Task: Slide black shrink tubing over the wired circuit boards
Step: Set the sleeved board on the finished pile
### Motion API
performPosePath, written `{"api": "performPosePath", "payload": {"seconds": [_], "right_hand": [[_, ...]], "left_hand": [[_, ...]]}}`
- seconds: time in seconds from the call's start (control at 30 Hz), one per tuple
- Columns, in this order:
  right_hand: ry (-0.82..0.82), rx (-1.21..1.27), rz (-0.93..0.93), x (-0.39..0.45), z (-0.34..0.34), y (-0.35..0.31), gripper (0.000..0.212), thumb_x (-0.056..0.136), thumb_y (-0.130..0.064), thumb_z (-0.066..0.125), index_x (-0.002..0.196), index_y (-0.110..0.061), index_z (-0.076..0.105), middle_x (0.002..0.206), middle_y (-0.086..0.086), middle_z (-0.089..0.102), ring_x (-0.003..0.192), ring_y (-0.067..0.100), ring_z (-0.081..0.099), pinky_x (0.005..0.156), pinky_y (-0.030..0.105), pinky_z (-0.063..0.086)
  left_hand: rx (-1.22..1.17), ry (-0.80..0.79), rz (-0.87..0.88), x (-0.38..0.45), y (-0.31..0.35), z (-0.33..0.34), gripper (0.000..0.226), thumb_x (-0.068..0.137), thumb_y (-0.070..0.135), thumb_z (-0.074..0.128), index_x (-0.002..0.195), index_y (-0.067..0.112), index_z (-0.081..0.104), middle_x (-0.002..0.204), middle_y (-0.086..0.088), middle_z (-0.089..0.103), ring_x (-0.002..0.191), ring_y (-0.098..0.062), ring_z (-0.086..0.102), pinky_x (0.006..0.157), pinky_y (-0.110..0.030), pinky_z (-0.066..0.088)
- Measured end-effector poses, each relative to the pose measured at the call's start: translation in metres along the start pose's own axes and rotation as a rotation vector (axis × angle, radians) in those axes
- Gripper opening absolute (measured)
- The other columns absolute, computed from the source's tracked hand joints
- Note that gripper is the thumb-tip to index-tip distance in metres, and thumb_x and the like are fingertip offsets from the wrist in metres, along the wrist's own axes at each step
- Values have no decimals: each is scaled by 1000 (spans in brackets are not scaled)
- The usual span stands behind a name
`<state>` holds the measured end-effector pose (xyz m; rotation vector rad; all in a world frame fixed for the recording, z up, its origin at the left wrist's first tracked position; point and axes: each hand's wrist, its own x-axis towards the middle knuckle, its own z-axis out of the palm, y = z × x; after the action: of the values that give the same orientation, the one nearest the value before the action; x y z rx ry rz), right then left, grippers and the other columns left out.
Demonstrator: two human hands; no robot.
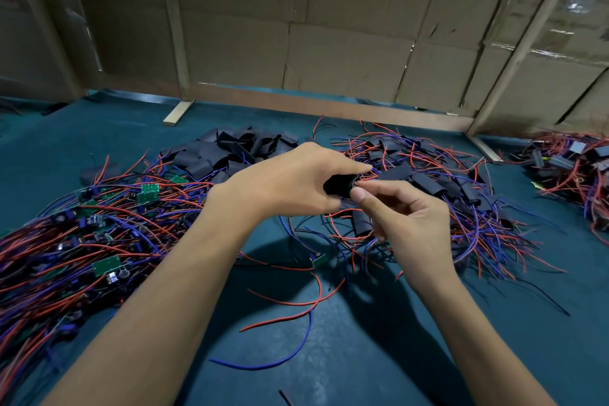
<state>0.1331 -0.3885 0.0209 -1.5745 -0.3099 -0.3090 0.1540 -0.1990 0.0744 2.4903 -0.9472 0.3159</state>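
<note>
My left hand (290, 181) grips a short piece of black shrink tubing (339, 186) above the green table. My right hand (405, 211) pinches something small at the tube's open end; thin red wires show there, and what the fingertips hold is hidden. From under my hands, red, blue and black wires (296, 303) hang down and trail over the mat, with a small green circuit board (319, 260) on them. A heap of loose black tubing pieces (230, 148) lies behind my left hand.
Bare green boards with red and blue wires (82, 234) are piled at the left. Boards sleeved in black tubing (438, 181) are heaped at the right, with another pile (573, 168) at the far right. Cardboard walls (346, 26) on wooden frames close the back.
</note>
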Motion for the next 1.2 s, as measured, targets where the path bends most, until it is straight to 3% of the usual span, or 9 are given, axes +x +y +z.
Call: {"api": "performPosePath", "payload": {"seconds": [0.27, 0.4, 0.5, 0.6, 0.7, 0.8, 0.93, 1.07, 1.2], "right_hand": [[-29, 38, 26, 2, -5, -8, 11, 87, -9, 77, 97, -10, 79, 66, -1, 73, 40, 0, 53, 46, 6, 39], [145, 85, 15, 7, -10, -8, 9, 91, -9, 73, 95, -12, 80, 73, 8, 75, 43, 0, 54, 45, 9, 38], [324, 36, 45, 18, -30, -6, 7, 92, -20, 74, 97, -20, 80, 79, 6, 76, 53, 9, 58, 53, 29, 50], [503, -306, 32, 23, -46, 1, 37, 85, -28, 79, 117, -20, 63, 120, 8, 60, 102, 15, 61, 94, 51, 52], [581, -653, -301, 16, -41, 4, 45, 82, -17, 75, 119, -6, 52, 122, 7, 44, 112, 24, 48, 102, 43, 42], [73, -567, -540, 8, -25, 4, 27, 84, 2, 69, 110, -6, 65, 107, 4, 61, 95, 15, 59, 85, 35, 50], [-733, -792, -537, -9, 0, 19, 39, 81, -2, 70, 119, -13, 72, 121, 1, 69, 113, 21, 61, 102, 39, 45], [-794, -841, -445, -9, 2, 28, 29, 91, -14, 70, 118, -20, 75, 112, -5, 71, 105, 22, 57, 94, 45, 44], [-709, -807, -492, -8, -2, 24, 23, 87, -13, 75, 108, -18, 76, 109, -5, 69, 106, 22, 56, 96, 42, 44]], "left_hand": [[-9, 12, -9, 4, 2, 6, 66, 84, 6, 68, 147, 15, 51, 126, -4, 68, 117, -15, 61, 100, -22, 44], [-91, -5, -73, 4, -5, 4, 90, 85, 21, 76, 159, 28, 25, 139, -1, 55, 127, -12, 50, 111, -25, 36], [-48, -49, -300, -2, -30, -3, 98, 88, 49, 70, 160, 39, 5, 153, -3, 39, 143, -21, 34, 119, -41, 29], [194, -73, -621, -21, -71, -12, 89, 89, 65, 58, 160, 34, 14, 159, -9, 31, 146, -35, 25, 117, -52, 28], [327, -183, -927, -50, -109, -13, 83, 87, 62, 65, 155, 27, 34, 154, -18, 35, 139, -44, 31, 113, -53, 33], [223, -114, -975, -66, -121, -13, 61, 85, 55, 73, 136, 25, 59, 135, -13, 59, 128, -38, 50, 107, -46, 42], [148, 5, -895, -61, -112, -15, 19, 81, 36, 82, 83, 35, 64, 95, 4, 69, 108, -27, 62, 98, -46, 49], [140, 45, -825, -54, -106, -17, 19, 85, 36, 78, 79, 34, 60, 92, 6, 65, 106, -25, 60, 98, -44, 48], [74, 190, -726, -49, -99, -24, 8, 83, 31, 68, 76, 31, 64, 83, 14, 65, 92, -16, 62, 72, -28, 44]]}}
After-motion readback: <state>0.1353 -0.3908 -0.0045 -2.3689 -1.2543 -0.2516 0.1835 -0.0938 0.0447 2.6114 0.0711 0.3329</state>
